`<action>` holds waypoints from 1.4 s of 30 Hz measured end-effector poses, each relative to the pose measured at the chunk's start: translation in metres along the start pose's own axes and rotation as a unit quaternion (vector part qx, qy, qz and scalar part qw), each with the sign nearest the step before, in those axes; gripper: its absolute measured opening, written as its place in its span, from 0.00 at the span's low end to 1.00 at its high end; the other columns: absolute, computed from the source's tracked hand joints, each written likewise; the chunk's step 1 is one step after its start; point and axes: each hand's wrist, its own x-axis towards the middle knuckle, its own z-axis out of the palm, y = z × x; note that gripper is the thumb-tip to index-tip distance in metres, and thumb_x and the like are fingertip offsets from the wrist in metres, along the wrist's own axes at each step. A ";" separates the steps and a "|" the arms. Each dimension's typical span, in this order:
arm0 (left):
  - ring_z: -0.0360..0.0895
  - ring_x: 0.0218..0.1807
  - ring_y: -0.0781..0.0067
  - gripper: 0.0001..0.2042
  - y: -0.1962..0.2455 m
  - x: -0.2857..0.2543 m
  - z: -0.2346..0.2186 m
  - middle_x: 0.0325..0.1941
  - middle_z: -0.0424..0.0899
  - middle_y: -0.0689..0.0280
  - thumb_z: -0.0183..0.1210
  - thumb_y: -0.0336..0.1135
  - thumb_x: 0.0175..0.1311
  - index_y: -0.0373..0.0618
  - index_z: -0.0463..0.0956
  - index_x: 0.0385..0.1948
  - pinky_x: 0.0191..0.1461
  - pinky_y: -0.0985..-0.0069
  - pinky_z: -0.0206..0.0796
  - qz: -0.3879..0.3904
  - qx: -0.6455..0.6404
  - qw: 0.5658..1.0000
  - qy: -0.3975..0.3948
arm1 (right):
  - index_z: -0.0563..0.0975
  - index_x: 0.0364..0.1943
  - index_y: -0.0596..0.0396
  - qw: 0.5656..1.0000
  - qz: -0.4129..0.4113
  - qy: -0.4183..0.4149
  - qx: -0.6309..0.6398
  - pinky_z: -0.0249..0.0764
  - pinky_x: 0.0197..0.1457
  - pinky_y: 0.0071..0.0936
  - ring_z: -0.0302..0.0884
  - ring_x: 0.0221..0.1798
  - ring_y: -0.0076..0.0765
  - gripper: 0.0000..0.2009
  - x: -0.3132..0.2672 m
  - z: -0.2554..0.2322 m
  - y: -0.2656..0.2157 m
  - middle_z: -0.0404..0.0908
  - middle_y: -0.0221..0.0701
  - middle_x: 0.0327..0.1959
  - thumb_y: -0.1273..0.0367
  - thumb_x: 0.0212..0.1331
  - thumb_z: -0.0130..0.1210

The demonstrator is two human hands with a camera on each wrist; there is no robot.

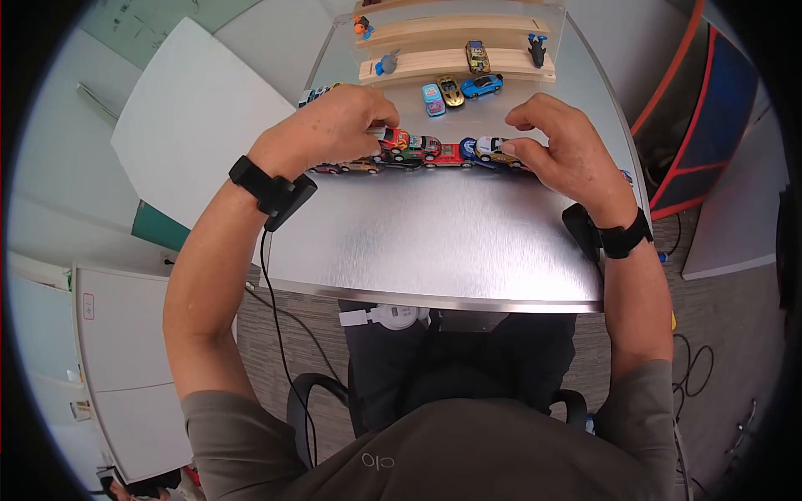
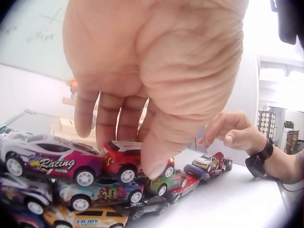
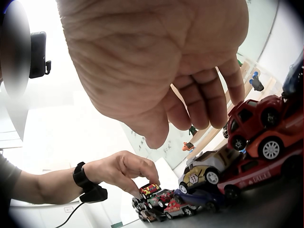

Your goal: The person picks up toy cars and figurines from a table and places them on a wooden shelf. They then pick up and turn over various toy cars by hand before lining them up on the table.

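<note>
A row of stacked toy cars runs across the metal table. My left hand (image 1: pixel 330 127) pinches a red toy car (image 2: pixel 124 159) between thumb and fingers, at the upper level of the row. Beside it sits a white and purple "Racing" car (image 2: pixel 50 154); a green toy car (image 1: pixel 420 149) is on its other side. My right hand (image 1: pixel 575 163) hovers at the row's right end with fingers loosely bent and nothing in them. Closest to its thumb in the head view is a white and gold car (image 3: pixel 202 173). Red cars (image 3: pixel 254 116) are piled beyond its fingertips in the right wrist view.
Behind the row stand a blue car (image 1: pixel 482 86), a gold car (image 1: pixel 451 91) and a light-blue car (image 1: pixel 433 100). Farther back, wooden shelves (image 1: pixel 455 33) carry small figures and a yellow car (image 1: pixel 477 57). The table's front edge (image 1: pixel 451 304) lies close to my lap.
</note>
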 end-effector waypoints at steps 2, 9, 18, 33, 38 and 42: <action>0.79 0.42 0.57 0.16 0.003 -0.001 -0.002 0.38 0.83 0.58 0.66 0.24 0.49 0.37 0.82 0.43 0.47 0.67 0.71 -0.014 0.002 1.000 0.000 | 0.79 0.40 0.60 1.000 0.002 0.000 0.000 0.75 0.44 0.40 0.79 0.38 0.48 0.12 0.000 0.000 0.000 0.80 0.41 0.34 0.68 0.56 0.65; 0.80 0.41 0.69 0.14 -0.018 -0.004 -0.018 0.38 0.84 0.63 0.70 0.29 0.55 0.36 0.83 0.43 0.46 0.72 0.72 -0.067 -0.085 0.992 0.067 | 0.79 0.39 0.61 1.000 0.012 -0.004 -0.003 0.75 0.43 0.40 0.79 0.38 0.49 0.11 0.001 -0.002 -0.001 0.79 0.41 0.34 0.69 0.55 0.65; 0.76 0.33 0.76 0.15 -0.122 0.009 -0.012 0.30 0.82 0.66 0.68 0.30 0.56 0.39 0.84 0.46 0.38 0.75 0.70 -0.269 -0.020 0.961 0.068 | 0.79 0.39 0.61 1.000 0.029 -0.003 0.010 0.75 0.42 0.40 0.79 0.38 0.49 0.11 0.002 -0.004 -0.005 0.79 0.41 0.34 0.70 0.55 0.66; 0.75 0.31 0.77 0.21 -0.100 0.045 0.003 0.34 0.83 0.68 0.67 0.29 0.57 0.48 0.83 0.55 0.33 0.77 0.68 -0.256 -0.085 0.959 -0.081 | 0.78 0.39 0.60 1.000 0.012 -0.001 -0.006 0.74 0.41 0.41 0.78 0.37 0.50 0.12 0.002 -0.004 0.000 0.79 0.41 0.33 0.69 0.55 0.65; 0.76 0.34 0.72 0.16 -0.111 0.042 0.009 0.40 0.83 0.65 0.72 0.31 0.53 0.47 0.85 0.45 0.36 0.71 0.70 -0.229 -0.105 0.964 -0.089 | 0.78 0.38 0.61 1.000 -0.001 0.006 -0.008 0.74 0.41 0.42 0.78 0.37 0.51 0.12 0.001 -0.002 0.004 0.79 0.42 0.33 0.68 0.56 0.65; 0.75 0.32 0.78 0.09 -0.099 0.038 0.007 0.31 0.81 0.70 0.69 0.27 0.54 0.41 0.84 0.37 0.36 0.76 0.69 -0.259 -0.134 0.952 -0.089 | 0.78 0.37 0.61 1.000 -0.011 0.009 -0.008 0.74 0.41 0.42 0.78 0.37 0.51 0.11 0.001 -0.002 0.004 0.79 0.42 0.33 0.68 0.56 0.65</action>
